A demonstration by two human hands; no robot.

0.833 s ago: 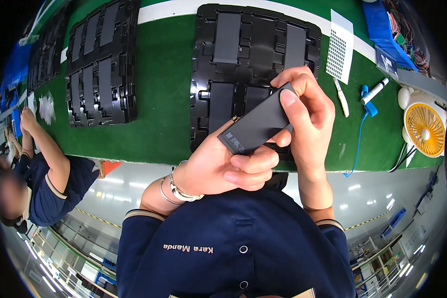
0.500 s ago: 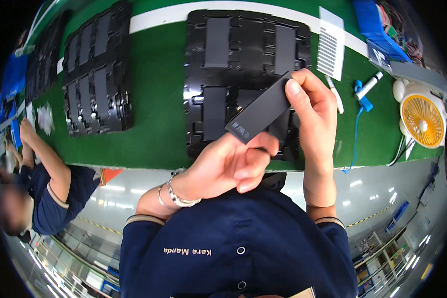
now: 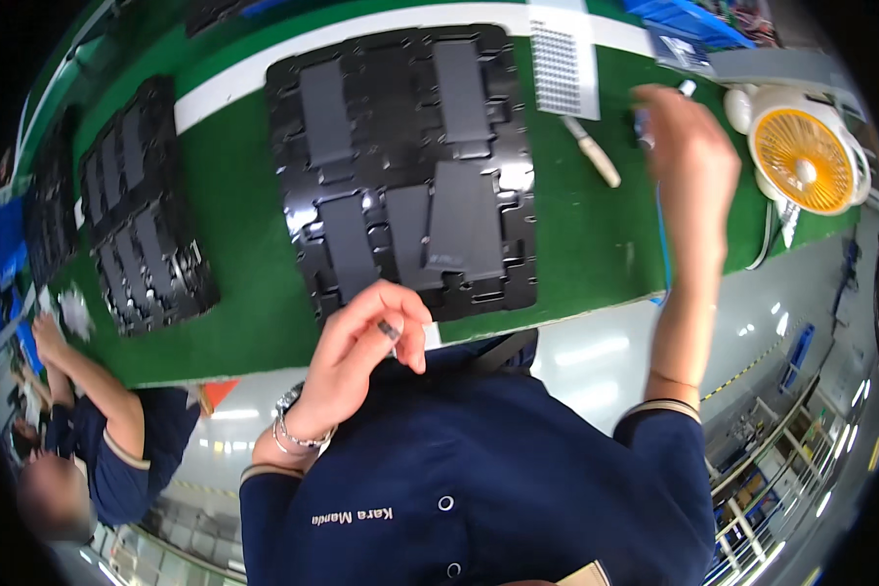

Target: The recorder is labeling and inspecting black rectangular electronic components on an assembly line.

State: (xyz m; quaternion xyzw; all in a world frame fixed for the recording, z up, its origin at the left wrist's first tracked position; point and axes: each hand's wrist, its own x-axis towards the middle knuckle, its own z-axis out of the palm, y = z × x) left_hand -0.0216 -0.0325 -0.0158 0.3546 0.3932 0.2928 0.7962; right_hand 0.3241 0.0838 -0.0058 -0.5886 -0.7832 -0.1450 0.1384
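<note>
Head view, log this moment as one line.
left hand: near tray; right hand: near marker, blurred, grip unclear; printed black bar: on tray

Right hand [image 3: 691, 151] at white marker [image 3: 688, 88]

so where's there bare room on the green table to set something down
Bare green tabletop shows between the stacked black plastic trays and the large black plastic tray, and again between that tray and the thin blue cord, nearer than the cream-handled tool. It's crowded around the right hand and white fan with orange grille.
</note>
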